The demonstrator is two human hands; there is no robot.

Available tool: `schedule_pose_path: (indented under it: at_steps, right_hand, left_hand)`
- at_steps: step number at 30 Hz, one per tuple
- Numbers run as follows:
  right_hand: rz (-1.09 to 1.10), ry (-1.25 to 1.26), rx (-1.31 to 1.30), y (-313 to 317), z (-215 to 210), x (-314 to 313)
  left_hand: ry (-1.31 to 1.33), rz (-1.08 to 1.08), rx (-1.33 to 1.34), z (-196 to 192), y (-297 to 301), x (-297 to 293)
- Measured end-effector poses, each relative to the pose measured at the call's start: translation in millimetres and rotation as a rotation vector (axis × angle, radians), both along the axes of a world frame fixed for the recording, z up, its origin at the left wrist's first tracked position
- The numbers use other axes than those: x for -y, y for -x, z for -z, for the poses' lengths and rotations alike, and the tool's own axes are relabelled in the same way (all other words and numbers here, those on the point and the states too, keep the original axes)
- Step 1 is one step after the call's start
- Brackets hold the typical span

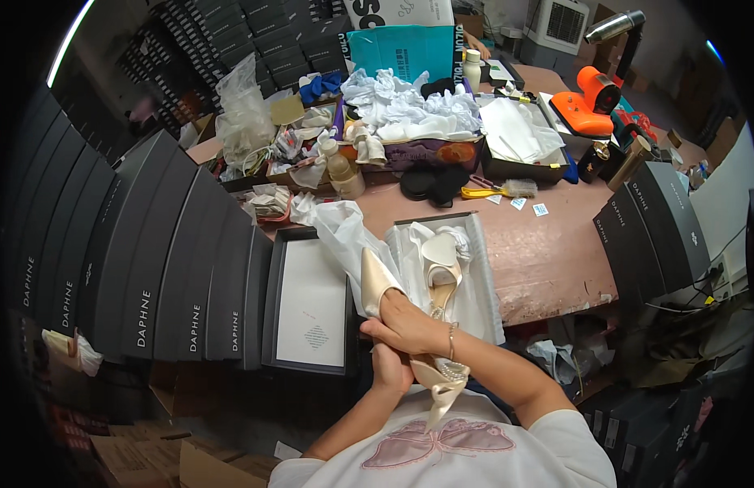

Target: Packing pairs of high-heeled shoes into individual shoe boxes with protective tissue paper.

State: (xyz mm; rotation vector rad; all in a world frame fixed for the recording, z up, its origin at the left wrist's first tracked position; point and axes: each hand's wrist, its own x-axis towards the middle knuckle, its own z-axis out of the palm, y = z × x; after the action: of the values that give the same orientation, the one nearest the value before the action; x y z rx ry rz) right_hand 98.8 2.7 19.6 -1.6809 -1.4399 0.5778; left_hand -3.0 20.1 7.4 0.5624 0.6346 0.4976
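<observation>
A cream satin pointed shoe (378, 276) is in my hands, above the table's front edge. Its toe points away from me, and a satin bow (442, 390) and a beaded strap hang at its near end. My right hand (409, 324) crosses over the shoe and grips it behind the toe, some fingertips hidden. Below it, my left hand (390, 368) holds the shoe from underneath, its fingers mostly covered. The matching shoe (443, 285) lies in an open paper-lined shoe box (489, 317). White tissue paper (338, 228) sticks up beside the held shoe's toe.
To the left lies a box lid (308, 301), white inside, beside a row of upright dark shoe boxes (178, 268). More shoe boxes (649, 232) stand at right. Behind are a bottle (344, 172), a yellow-handled brush (499, 190) and a box of white crumpled paper (409, 106).
</observation>
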Motion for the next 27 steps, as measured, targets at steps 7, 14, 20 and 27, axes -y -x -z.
schedule_pose_path:
  at_steps: [7, 14, 20, 27]
  right_hand:
    - [-0.046, -0.011, -0.055, 11.4, -20.2, 17.5]
    - [-0.022, -0.001, -0.198, 20.1, -0.2, 8.6]
    - [0.125, -0.375, -0.115, 39.2, 2.7, -7.0]
    - [-0.267, 0.054, -0.193, 17.5, -15.8, 34.5]
  left_hand:
    - [-0.185, 0.176, 0.085, -19.6, 0.2, -56.0]
    - [-0.289, 0.105, -0.085, -1.3, -10.2, -67.7]
    - [-0.348, -0.006, -0.068, -17.3, -2.3, -62.3]
    - [-0.308, 0.1, -0.086, -2.9, 4.9, -62.6]
